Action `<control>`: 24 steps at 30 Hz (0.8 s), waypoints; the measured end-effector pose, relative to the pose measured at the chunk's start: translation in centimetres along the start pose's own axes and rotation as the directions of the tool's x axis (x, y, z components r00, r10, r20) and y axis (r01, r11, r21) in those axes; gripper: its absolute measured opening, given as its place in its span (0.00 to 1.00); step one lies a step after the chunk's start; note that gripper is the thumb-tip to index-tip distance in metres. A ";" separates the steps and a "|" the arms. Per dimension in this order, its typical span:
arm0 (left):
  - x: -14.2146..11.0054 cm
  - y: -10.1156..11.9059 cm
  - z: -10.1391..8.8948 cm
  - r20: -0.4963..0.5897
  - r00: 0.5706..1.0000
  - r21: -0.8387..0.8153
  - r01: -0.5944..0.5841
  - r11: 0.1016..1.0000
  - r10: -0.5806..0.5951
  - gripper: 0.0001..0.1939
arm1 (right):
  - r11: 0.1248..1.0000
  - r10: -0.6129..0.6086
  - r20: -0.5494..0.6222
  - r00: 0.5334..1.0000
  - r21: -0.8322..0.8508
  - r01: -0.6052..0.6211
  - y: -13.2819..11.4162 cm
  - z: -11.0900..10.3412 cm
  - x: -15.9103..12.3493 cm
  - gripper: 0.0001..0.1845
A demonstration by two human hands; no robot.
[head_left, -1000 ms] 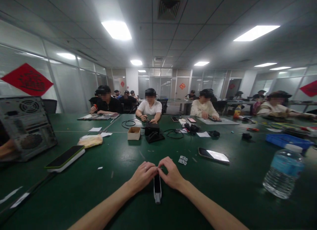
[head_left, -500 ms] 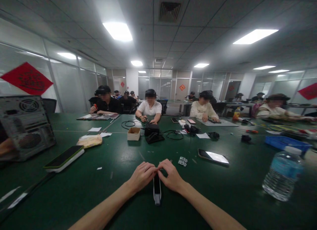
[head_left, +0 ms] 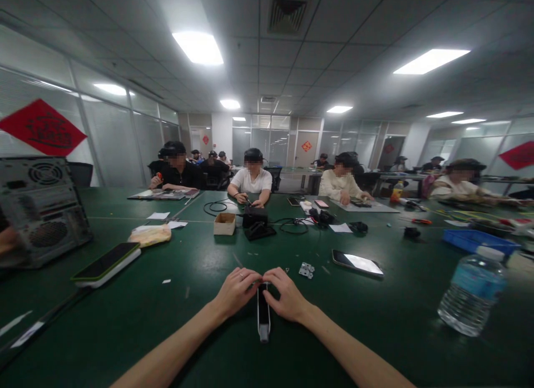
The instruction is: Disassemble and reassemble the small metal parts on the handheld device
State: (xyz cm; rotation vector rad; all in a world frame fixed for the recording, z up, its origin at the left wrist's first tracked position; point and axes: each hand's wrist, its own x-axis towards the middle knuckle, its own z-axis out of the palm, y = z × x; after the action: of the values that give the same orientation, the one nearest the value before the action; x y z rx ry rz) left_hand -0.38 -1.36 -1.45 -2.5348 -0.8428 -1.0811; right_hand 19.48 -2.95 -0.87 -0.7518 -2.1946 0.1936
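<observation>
A narrow black device with a silver-white end (head_left: 263, 313) lies lengthwise on the green table mat (head_left: 137, 315), pointing toward me. My left hand (head_left: 237, 292) and my right hand (head_left: 286, 296) meet over its upper end, fingertips closed together. Whatever lies under those fingers is hidden. A small perforated metal bracket (head_left: 306, 270) rests just beyond my right hand.
A phone (head_left: 357, 263) lies to the right, and a water bottle (head_left: 472, 292) stands nearer the right edge. On the left are a green-edged phone (head_left: 106, 264) and an open computer case (head_left: 44, 210). Several seated people work farther along, among cables and a cardboard box (head_left: 225, 224).
The whole view has drifted slightly as my head moved. My hands stay over the device's upper end, with only a small shift of the fingers.
</observation>
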 end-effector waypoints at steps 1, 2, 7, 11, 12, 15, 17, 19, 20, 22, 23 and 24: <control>0.0 -0.1 0.0 0.012 1.000 -0.008 0.001 1.000 -0.001 0.08 | 1.000 -0.002 0.007 1.000 -0.010 0.002 0.0 0.0 0.0 0.13; 0.0 -0.2 0.0 0.021 1.000 -0.018 0.004 1.000 -0.003 0.08 | 1.000 -0.004 0.012 1.000 -0.020 0.004 0.0 -0.1 0.0 0.12; 0.0 -1.8 -0.7 0.044 0.989 -0.130 0.148 0.980 -0.143 0.07 | 0.998 0.030 -0.020 0.999 -0.057 -0.031 0.5 -1.0 0.2 0.11; -0.2 -3.4 -1.7 0.169 0.933 -0.200 0.347 0.916 -0.316 0.07 | 0.985 0.143 -0.044 0.989 -0.089 -0.146 1.8 -2.1 0.2 0.09; -0.3 -3.7 -1.8 0.220 0.915 -0.204 0.383 0.901 -0.339 0.07 | 0.979 0.174 -0.037 0.984 -0.101 -0.177 2.2 -2.4 0.1 0.09; -0.4 -3.7 -1.9 0.370 0.863 -0.215 0.440 0.872 -0.344 0.07 | 0.960 0.245 0.025 0.969 -0.145 -0.239 3.0 -2.8 -0.1 0.08; -0.2 -3.3 -1.9 0.438 0.840 -0.227 0.449 0.864 -0.321 0.08 | 0.950 0.279 0.088 0.956 -0.173 -0.261 3.2 -2.9 -0.3 0.08; 0.0 -2.8 -1.8 0.473 0.826 -0.232 0.451 0.862 -0.306 0.08 | 0.942 0.305 0.152 0.940 -0.190 -0.275 3.1 -2.9 -0.3 0.09; 0.0 -2.7 -1.8 0.480 0.823 -0.232 0.452 0.861 -0.303 0.09 | 0.940 0.314 0.181 0.932 -0.194 -0.279 3.0 -2.9 -0.3 0.09; 0.1 -2.5 -1.8 0.483 0.822 -0.233 0.452 0.861 -0.301 0.09 | 0.938 0.328 0.230 0.916 -0.196 -0.287 2.6 -3.0 -0.2 0.09; 0.1 -2.5 -1.8 0.484 0.822 -0.235 0.452 0.860 -0.300 0.09 | 0.937 0.334 0.249 0.909 -0.195 -0.291 2.3 -3.0 -0.2 0.09; 0.0 -2.5 -1.7 0.484 0.822 -0.237 0.453 0.859 -0.300 0.09 | 0.936 0.339 0.264 0.903 -0.194 -0.295 2.2 -3.0 -0.1 0.09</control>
State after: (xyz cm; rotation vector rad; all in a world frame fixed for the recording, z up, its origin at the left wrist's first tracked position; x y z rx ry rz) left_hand -2.86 -0.11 -0.19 -3.0538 -1.4515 -0.8222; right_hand 22.68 -1.57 0.28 -1.2377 -2.3706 0.3258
